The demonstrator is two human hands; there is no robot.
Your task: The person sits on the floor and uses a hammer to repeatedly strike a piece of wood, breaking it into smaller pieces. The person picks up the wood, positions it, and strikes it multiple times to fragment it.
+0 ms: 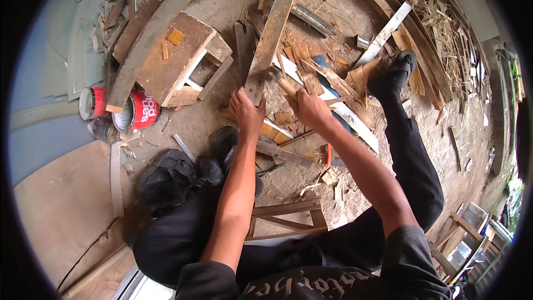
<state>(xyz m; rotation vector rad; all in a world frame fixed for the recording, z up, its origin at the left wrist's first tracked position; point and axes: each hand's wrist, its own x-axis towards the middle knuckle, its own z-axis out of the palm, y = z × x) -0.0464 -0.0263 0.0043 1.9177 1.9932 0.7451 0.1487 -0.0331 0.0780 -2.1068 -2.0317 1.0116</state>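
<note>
My left hand [247, 112] is closed around the near end of a long, worn wooden plank [277, 25], which slants away from me toward the top of the view. In my right hand [312, 111] is a tool with a light wooden handle [287, 88]. The tool's dark far end lies close to the plank's right edge; its exact kind is hard to make out. Beneath and beside my right hand are broken wood pieces [305, 72] and a long white strip [352, 119].
On the left are a brown wooden box [166, 58], red cans [145, 110] and a black plastic bag [166, 178]. An orange-handled object [329, 155] lies under my right forearm. A wooden frame [288, 209] is between my legs. Stacked wood strips [427, 61] line the right side.
</note>
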